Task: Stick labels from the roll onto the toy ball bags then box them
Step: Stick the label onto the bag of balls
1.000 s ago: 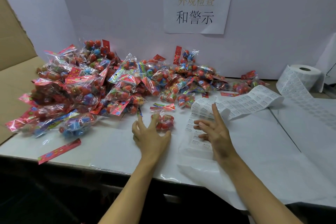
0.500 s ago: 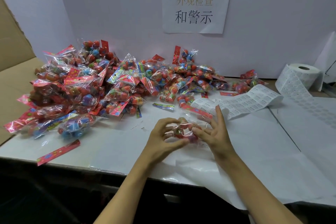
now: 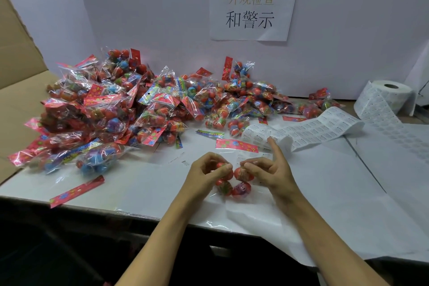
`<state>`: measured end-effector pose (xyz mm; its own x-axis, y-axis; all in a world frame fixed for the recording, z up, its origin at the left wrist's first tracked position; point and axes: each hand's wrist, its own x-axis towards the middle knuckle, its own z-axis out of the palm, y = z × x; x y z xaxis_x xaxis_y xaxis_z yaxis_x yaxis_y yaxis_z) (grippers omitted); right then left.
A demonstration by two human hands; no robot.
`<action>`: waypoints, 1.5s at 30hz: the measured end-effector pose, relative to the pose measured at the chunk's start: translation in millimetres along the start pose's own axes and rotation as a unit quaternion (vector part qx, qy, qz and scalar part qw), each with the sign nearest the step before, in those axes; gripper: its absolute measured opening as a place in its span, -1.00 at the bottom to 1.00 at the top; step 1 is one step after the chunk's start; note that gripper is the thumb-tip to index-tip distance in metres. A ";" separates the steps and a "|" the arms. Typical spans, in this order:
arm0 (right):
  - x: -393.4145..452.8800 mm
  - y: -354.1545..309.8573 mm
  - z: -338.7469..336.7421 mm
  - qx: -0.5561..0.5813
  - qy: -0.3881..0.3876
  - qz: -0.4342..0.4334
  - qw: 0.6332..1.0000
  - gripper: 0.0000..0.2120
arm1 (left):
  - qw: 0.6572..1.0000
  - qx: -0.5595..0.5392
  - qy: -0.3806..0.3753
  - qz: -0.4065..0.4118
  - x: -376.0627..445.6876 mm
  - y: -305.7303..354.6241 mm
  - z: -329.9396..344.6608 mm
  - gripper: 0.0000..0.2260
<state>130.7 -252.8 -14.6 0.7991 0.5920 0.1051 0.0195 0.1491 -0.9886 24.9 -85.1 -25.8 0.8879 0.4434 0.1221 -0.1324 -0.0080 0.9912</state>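
One clear toy ball bag [image 3: 234, 181] with red balls and a pink header card lies near the table's front edge. My left hand [image 3: 204, 176] pinches its left side and my right hand [image 3: 267, 169] pinches its right side, index finger raised. White labels show on the bag's clear upper part. The label strip [image 3: 308, 129] runs from just behind my right hand to the label roll [image 3: 385, 95] at the far right. A large pile of toy ball bags [image 3: 120, 109] covers the left and middle of the table.
A cardboard box flap [image 3: 16, 58] stands at the far left. A loose pink header card [image 3: 76, 190] lies near the front left edge. White backing paper [image 3: 348, 193] covers the table's right side. A paper sign [image 3: 251, 4] hangs on the back wall.
My left hand took one bag from beside the pile and drew it toward the front edge. My right hand left the label strip and joined it on the bag.
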 end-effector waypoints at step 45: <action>0.1 3.0 0.3 -0.005 0.033 -0.045 0.998 -0.81 | 0.998 0.037 -0.016 0.046 -3.0 1.5 0.5 -0.36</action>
<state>130.7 -252.0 -17.5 0.8314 0.5234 0.1864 0.0985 0.1914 -0.9766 22.2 -86.9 -24.6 0.8876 0.4087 0.2125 -0.1819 -0.1129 0.9768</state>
